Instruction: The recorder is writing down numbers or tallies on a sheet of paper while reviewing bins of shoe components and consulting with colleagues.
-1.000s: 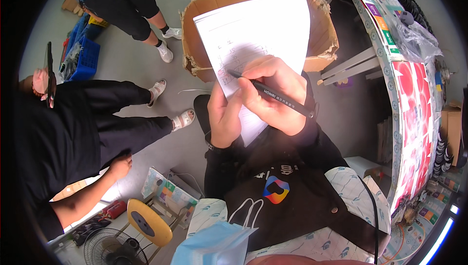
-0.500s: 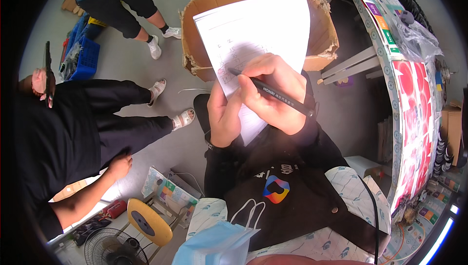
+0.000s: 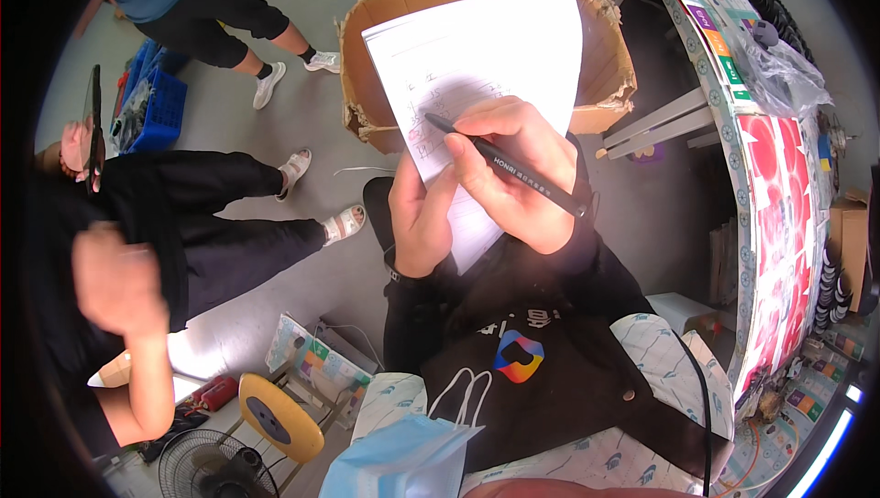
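Note:
A black pen [image 3: 518,171] is pinched in my right hand [image 3: 527,154], its tip over a column of handwritten marks. The white sheets of paper [image 3: 513,40] lie in front of me, bright at the top and bending down toward my lap. My left hand [image 3: 423,218] grips their lower left edge, thumb on top and the other fingers hidden beneath. Under and behind the paper stands an open cardboard box [image 3: 600,58] with worn corners.
A person in black [image 3: 137,223] holding a phone [image 3: 94,127] stands at left; another person [image 3: 206,8] is farther back. Around are a blue crate [image 3: 160,109], a fan [image 3: 215,466], a yellow-backed chair [image 3: 280,415] and a cluttered table [image 3: 775,223] at right. A blue face mask [image 3: 403,461] shows below.
My right hand has shifted the pen tip slightly up and left on the paper. The nearby person's free hand has risen, and the farther person has moved slightly left.

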Motion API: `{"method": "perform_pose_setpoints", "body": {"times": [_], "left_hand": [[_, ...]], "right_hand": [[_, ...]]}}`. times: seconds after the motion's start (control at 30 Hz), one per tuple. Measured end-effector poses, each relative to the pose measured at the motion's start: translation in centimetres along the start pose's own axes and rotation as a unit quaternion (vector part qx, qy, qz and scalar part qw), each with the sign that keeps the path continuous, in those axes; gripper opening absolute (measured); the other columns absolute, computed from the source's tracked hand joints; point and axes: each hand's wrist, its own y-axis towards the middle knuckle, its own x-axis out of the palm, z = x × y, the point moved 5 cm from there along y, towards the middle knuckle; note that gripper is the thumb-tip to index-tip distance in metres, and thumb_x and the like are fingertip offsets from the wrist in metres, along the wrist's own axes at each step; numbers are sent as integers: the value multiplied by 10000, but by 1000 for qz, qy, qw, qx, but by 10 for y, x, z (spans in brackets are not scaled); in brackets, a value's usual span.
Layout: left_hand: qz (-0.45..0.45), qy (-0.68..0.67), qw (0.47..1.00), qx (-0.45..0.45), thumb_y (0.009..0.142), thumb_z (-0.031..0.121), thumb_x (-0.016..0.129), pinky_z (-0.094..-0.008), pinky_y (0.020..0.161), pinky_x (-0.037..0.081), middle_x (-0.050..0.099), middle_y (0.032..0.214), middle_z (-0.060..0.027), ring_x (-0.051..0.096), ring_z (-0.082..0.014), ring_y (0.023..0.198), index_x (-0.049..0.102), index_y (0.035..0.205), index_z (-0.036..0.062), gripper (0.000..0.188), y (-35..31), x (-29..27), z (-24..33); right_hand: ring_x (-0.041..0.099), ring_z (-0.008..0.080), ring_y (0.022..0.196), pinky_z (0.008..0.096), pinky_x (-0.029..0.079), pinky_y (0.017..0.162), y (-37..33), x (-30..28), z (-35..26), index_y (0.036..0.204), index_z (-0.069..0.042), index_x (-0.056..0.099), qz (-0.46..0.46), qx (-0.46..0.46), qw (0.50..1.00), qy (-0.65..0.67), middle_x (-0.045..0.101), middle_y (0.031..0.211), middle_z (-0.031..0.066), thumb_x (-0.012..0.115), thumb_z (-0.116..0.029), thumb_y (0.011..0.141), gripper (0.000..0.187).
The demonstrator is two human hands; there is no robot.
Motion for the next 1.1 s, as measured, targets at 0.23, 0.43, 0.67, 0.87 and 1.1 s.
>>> {"method": "perform_pose_setpoints", "body": {"times": [0.23,0.43,0.67,0.87,1.1], "left_hand": [[13,-25,1000,-2,1030,45,492,-345,1046,462,628,1321,-104,590,-175,1215,505,1435,-48,416,0,2,-1],[-8,-14,999,29,1099,261,544,-327,1027,456,616,1348,-79,578,-142,1200,488,1469,-27,472,0,3,-4],[17,-8,1000,18,1103,297,552,-306,992,456,626,1284,-62,572,-115,1149,501,1443,-29,474,0,-3,-10],[-3,-9,999,34,1109,247,527,-316,1014,455,621,1323,-74,573,-129,1184,488,1461,-31,451,1,-3,-6],[25,-15,1000,1,1028,52,504,-336,1051,439,614,1356,-90,570,-156,1220,504,1461,-35,442,-2,1,-10]], "right_hand": [[634,156,639,262,496,585,-7,-3,6,861,-17,641,-45,-3,999,11,658,778,68,777,46,786,168],[632,187,631,282,493,580,-6,-2,6,842,-17,633,-58,-8,998,-1,635,755,72,771,49,783,164],[625,227,627,302,489,576,-4,1,7,838,-26,629,-77,-19,997,-1,623,741,75,770,36,777,165],[617,236,618,304,486,569,-4,0,6,826,-32,621,-62,-10,998,-21,625,745,75,769,32,766,172],[608,139,651,248,466,580,-6,-16,9,888,-33,636,-49,35,997,42,650,800,51,758,53,787,181]]}}
